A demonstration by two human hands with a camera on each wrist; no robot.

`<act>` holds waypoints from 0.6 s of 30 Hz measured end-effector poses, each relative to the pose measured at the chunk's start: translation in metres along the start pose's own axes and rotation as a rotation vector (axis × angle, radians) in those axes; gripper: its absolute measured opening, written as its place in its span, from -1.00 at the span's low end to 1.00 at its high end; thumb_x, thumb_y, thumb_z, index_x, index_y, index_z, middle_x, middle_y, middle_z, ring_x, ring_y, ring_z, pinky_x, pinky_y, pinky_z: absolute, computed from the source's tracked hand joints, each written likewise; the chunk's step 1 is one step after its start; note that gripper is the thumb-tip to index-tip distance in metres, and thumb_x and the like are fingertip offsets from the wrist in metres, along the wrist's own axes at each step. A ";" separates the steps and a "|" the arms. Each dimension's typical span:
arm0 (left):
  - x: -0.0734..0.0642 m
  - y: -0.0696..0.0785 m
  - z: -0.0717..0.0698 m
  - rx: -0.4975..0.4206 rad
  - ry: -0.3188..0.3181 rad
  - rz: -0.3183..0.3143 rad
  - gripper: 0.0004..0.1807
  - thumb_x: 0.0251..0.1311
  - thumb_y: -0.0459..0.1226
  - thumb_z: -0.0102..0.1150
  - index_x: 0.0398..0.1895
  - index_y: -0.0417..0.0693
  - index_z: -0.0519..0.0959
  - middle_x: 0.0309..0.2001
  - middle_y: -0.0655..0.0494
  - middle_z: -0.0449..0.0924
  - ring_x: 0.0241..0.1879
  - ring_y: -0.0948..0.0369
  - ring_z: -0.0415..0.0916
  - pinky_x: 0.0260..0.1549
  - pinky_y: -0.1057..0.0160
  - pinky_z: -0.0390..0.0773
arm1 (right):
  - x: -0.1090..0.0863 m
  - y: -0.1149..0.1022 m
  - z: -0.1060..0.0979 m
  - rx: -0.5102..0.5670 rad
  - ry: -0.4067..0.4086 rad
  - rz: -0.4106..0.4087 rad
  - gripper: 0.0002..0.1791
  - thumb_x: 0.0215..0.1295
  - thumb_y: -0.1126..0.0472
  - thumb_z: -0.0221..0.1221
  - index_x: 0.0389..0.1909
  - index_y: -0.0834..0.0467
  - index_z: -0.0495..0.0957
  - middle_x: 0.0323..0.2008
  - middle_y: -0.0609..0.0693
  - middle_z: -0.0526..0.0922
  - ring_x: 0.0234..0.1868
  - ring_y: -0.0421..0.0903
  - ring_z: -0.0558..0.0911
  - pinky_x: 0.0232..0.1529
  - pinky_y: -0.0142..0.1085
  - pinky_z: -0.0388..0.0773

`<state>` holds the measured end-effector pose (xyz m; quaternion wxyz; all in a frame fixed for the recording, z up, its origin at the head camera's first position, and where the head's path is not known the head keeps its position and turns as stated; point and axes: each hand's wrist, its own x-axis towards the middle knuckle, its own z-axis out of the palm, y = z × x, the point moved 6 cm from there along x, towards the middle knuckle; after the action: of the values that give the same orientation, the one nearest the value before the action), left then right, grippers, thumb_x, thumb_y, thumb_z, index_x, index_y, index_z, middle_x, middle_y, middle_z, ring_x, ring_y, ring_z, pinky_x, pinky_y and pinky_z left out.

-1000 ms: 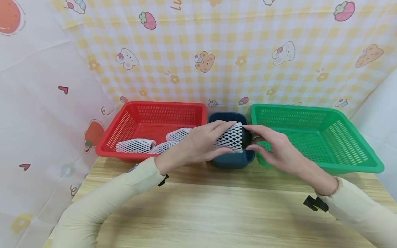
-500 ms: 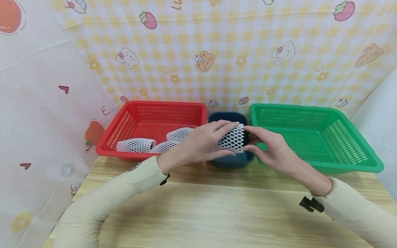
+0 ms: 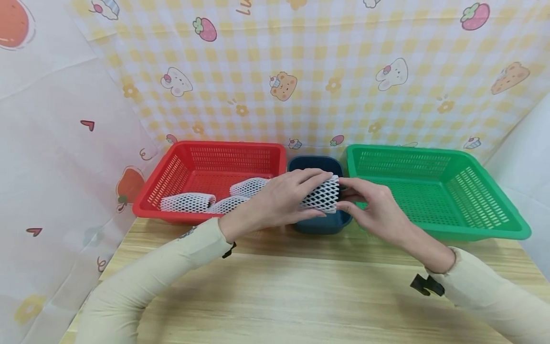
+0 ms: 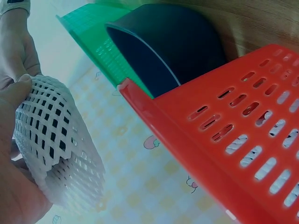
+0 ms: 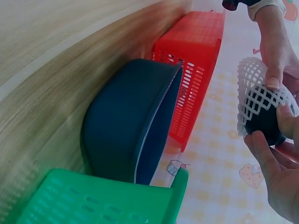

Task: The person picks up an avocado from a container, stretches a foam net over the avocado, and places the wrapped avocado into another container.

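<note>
In the head view my left hand (image 3: pixel 279 198) grips a white foam fruit net (image 3: pixel 323 195) from its left side. Inside the net sits a dark, rounded object (image 5: pixel 265 123), its end showing in the right wrist view; its exact kind is unclear. My right hand (image 3: pixel 378 203) holds that exposed end, thumb and fingers around it at the net's rim. Both hands are above the dark blue bin (image 3: pixel 322 224). Past the dark object, the net's left part hangs slack in the left wrist view, its free end (image 4: pixel 79 186) narrowing.
A red basket (image 3: pixel 206 143) on the left holds several more foam nets (image 3: pixel 186 202), partly hidden by my left arm. On the right stands a green basket (image 3: pixel 429 234). The wooden table (image 3: pixel 275 296) extends in front, and a patterned cloth (image 3: pixel 335 57) hangs behind.
The dark object has moved left, deeper into the net, so less of it shows. My right hand has shifted slightly left with it, while my left hand stays nearly in place.
</note>
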<state>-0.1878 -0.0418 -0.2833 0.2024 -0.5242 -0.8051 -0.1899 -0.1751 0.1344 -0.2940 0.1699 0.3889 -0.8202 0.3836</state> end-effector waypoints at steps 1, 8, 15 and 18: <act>0.000 0.000 0.000 0.000 -0.002 -0.001 -0.14 0.15 0.06 0.46 0.42 -0.16 0.39 0.30 -0.09 0.45 0.17 0.09 0.47 0.12 0.29 0.48 | 0.000 0.000 0.000 0.003 0.002 0.007 -0.39 0.04 0.58 0.42 0.18 0.38 0.54 -0.04 0.18 0.69 -0.20 -0.05 0.75 -0.17 -0.42 0.62; 0.002 0.001 0.000 0.007 -0.007 0.008 -0.16 0.15 0.02 0.48 0.41 -0.17 0.40 0.30 -0.09 0.44 0.19 0.09 0.45 0.16 0.28 0.44 | 0.000 0.002 0.000 0.027 0.023 0.049 -0.45 0.06 0.57 0.41 0.14 0.34 0.59 -0.04 0.15 0.70 -0.18 -0.06 0.75 -0.19 -0.38 0.64; 0.002 0.002 0.001 0.026 -0.002 0.028 -0.19 0.15 0.01 0.49 0.39 -0.16 0.42 0.29 -0.08 0.45 0.19 0.10 0.45 0.18 0.30 0.42 | 0.002 0.003 0.001 0.058 0.044 0.082 -0.52 0.08 0.59 0.40 0.06 0.33 0.62 -0.10 0.13 0.71 -0.21 -0.07 0.76 -0.22 -0.36 0.65; 0.003 0.002 0.001 0.020 -0.002 0.035 -0.19 0.14 0.00 0.49 0.39 -0.16 0.43 0.30 -0.09 0.45 0.21 0.10 0.44 0.21 0.30 0.39 | 0.002 0.005 0.002 0.064 0.053 0.102 -0.55 0.07 0.61 0.39 0.02 0.33 0.62 -0.14 0.14 0.72 -0.24 -0.07 0.76 -0.24 -0.38 0.65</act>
<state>-0.1868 -0.0383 -0.2828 0.2102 -0.5363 -0.7978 -0.1778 -0.1803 0.1339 -0.2962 0.1591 0.3416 -0.8216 0.4278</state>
